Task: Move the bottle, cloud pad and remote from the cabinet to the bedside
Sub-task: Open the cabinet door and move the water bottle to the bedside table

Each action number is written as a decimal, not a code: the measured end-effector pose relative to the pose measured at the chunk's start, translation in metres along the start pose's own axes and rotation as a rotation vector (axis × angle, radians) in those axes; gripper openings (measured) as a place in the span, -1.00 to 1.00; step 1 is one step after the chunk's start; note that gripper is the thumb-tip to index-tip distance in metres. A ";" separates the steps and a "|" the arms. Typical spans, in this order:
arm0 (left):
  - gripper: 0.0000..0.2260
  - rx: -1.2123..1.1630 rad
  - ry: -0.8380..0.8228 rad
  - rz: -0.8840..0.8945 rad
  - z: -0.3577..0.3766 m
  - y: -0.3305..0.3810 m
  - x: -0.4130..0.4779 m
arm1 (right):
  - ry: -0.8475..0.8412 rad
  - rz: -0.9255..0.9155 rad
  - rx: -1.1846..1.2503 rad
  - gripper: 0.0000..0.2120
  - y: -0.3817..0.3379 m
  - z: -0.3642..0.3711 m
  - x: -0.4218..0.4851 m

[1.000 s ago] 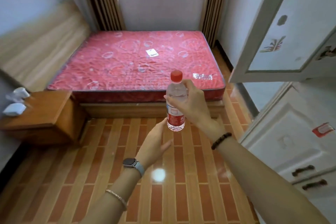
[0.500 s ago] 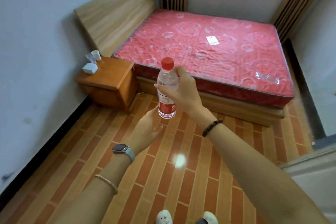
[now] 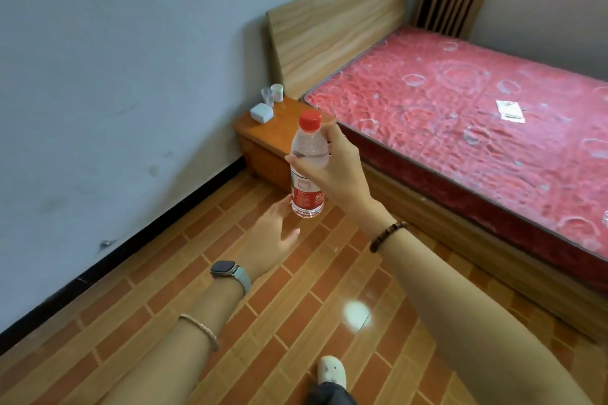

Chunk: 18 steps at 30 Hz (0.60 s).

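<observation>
My right hand [image 3: 335,168] grips a clear water bottle [image 3: 307,171] with a red cap and red label, upright, held out at arm's length. Just below the bottle's base my left hand [image 3: 271,237] hovers with fingers apart and holds nothing. The wooden bedside table [image 3: 263,138] stands beyond the bottle, against the wall beside the bed. No cloud pad or remote is in sight, and the cabinet is out of frame.
On the bedside table lie a small white case [image 3: 261,112] and two little cups [image 3: 272,94]. A bed with a red mattress [image 3: 477,128] and wooden headboard [image 3: 335,29] fills the right. Brick-patterned floor [image 3: 296,306] lies underfoot; a grey wall runs on the left.
The view has swung left and closer to the bedside table; the cabinet has left the frame. The bottle stays in my right hand, the left hand still below it.
</observation>
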<state>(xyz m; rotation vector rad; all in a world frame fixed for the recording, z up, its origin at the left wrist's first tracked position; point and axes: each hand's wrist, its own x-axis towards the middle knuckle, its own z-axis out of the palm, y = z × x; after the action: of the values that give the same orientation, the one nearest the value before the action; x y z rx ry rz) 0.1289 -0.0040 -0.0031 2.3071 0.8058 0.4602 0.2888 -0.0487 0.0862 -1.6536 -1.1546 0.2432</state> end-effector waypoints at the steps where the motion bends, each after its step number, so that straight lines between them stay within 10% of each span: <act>1: -0.41 -0.008 0.007 -0.015 -0.002 -0.001 0.008 | -0.010 -0.005 0.008 -0.50 0.002 0.002 0.011; 18: -0.42 -0.071 0.069 -0.075 -0.009 -0.034 0.178 | -0.073 -0.049 -0.006 -0.49 0.071 0.024 0.184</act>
<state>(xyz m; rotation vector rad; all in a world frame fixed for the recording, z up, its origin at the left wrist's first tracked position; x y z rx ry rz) 0.2437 0.1369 -0.0003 2.1982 0.8921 0.5292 0.4074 0.1113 0.0848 -1.6306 -1.2505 0.2714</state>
